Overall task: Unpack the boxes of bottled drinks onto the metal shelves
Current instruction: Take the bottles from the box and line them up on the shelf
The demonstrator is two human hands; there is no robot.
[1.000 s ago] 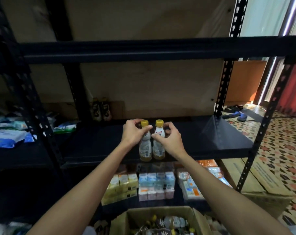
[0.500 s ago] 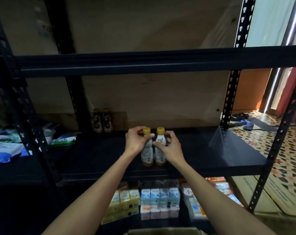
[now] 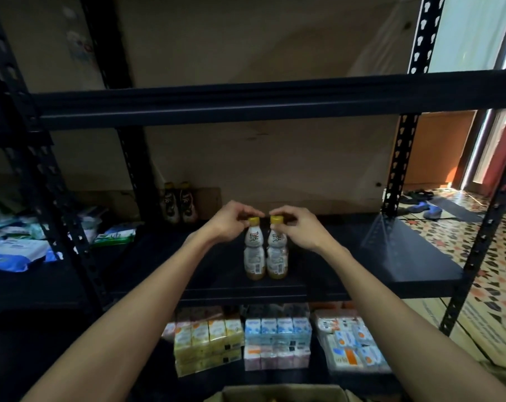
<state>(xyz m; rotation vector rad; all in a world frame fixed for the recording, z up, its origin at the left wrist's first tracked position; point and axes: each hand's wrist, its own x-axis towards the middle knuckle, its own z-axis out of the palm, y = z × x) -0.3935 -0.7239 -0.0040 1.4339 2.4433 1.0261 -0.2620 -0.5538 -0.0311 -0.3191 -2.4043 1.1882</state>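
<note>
Two small bottles with yellow caps stand upright side by side near the front of the dark metal shelf (image 3: 414,256). My left hand (image 3: 228,221) pinches the cap of the left bottle (image 3: 254,256). My right hand (image 3: 296,226) pinches the cap of the right bottle (image 3: 277,256). Two more bottles (image 3: 178,203) stand at the back of the same shelf. At the bottom edge, the rim of a cardboard box (image 3: 280,393) shows, its contents out of view.
Packs of small drink cartons (image 3: 276,340) fill the shelf below. Wrapped packets (image 3: 14,250) lie on the neighbouring shelf at the left. An upper shelf beam (image 3: 246,97) crosses above my hands. Perforated uprights (image 3: 398,161) frame the bay. Tiled floor with shoes (image 3: 425,210) lies to the right.
My hands moved up from the bottles' bodies to their caps. The bottles stand on the shelf, and the view tilted upward so the box has nearly left the frame.
</note>
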